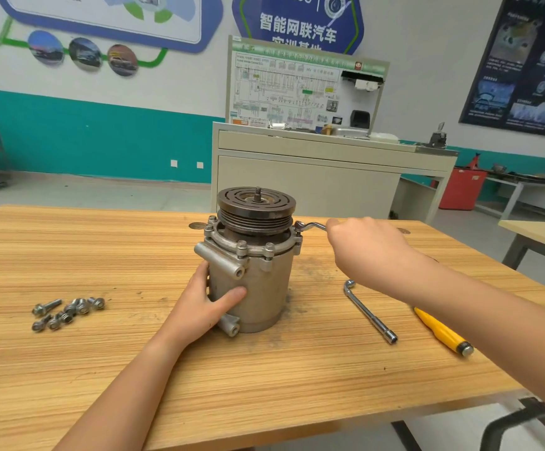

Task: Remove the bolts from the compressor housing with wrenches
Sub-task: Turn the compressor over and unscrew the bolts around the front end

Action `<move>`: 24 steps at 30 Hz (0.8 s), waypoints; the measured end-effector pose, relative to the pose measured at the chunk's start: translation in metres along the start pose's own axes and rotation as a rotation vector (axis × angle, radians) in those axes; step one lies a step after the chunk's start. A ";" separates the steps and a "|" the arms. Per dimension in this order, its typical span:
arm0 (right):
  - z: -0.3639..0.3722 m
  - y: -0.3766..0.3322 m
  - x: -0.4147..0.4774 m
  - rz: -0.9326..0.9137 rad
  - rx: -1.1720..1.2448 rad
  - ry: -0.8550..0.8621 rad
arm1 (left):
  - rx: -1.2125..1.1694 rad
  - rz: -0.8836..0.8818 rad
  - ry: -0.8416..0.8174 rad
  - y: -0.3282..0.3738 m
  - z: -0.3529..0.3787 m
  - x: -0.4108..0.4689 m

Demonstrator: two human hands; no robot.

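A grey metal compressor housing stands upright on the wooden table, with a dark grooved pulley on top. Several bolts sit in its flange ring. My left hand grips the housing's lower left side, thumb across the front. My right hand holds the handle of a silver wrench, whose ring end sits on a bolt at the flange's right side.
Several loose bolts lie on the table to the left. An L-shaped socket wrench and a yellow-handled tool lie to the right. A white training bench stands behind the table.
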State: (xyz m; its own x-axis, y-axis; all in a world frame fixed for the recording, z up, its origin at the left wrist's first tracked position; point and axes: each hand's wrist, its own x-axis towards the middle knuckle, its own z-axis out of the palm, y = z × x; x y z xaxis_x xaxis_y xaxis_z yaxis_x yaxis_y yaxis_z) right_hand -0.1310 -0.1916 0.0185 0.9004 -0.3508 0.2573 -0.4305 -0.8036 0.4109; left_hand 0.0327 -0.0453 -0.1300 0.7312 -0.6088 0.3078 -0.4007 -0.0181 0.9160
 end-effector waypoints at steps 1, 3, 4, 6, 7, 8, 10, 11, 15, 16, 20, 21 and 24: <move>-0.005 -0.004 0.001 -0.011 -0.022 -0.020 | -0.002 0.002 -0.001 0.000 0.000 0.000; -0.015 -0.010 0.004 -0.044 -0.077 -0.048 | -0.009 0.005 0.002 -0.001 0.000 0.000; -0.018 -0.012 0.006 -0.063 -0.107 -0.054 | -0.013 0.005 0.002 -0.002 0.000 0.001; -0.019 -0.011 0.008 -0.093 -0.165 -0.059 | -0.013 0.007 -0.004 -0.001 0.000 0.000; -0.018 -0.009 0.008 -0.114 -0.179 -0.062 | -0.011 0.009 -0.006 0.000 0.000 0.000; -0.017 -0.005 0.009 -0.136 -0.185 -0.059 | -0.010 0.012 -0.006 0.000 0.000 0.000; -0.016 0.006 0.013 -0.199 -0.192 -0.042 | -0.011 0.016 -0.005 0.000 0.000 0.000; -0.016 0.013 0.017 -0.235 -0.212 -0.038 | -0.014 0.014 -0.008 0.000 0.000 0.000; -0.011 0.041 0.045 -0.326 -0.305 -0.082 | -0.015 0.006 -0.015 -0.001 -0.001 0.001; -0.008 0.045 0.054 -0.345 -0.328 -0.095 | -0.006 0.014 -0.011 -0.001 -0.001 0.001; 0.012 0.049 0.088 -0.410 -0.318 -0.038 | 0.013 0.024 -0.009 -0.001 -0.001 0.002; 0.019 0.046 0.097 -0.420 -0.273 0.003 | 0.011 0.022 -0.010 -0.001 -0.001 0.002; 0.038 0.031 0.116 -0.432 -0.054 0.140 | 0.005 0.017 -0.007 -0.002 -0.002 0.003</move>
State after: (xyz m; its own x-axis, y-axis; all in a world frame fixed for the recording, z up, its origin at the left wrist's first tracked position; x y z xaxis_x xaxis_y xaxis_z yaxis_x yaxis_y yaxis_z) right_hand -0.0373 -0.2752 0.0278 0.9827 0.0823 0.1662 -0.0232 -0.8346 0.5503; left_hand 0.0362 -0.0456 -0.1305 0.7204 -0.6147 0.3211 -0.4155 -0.0118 0.9095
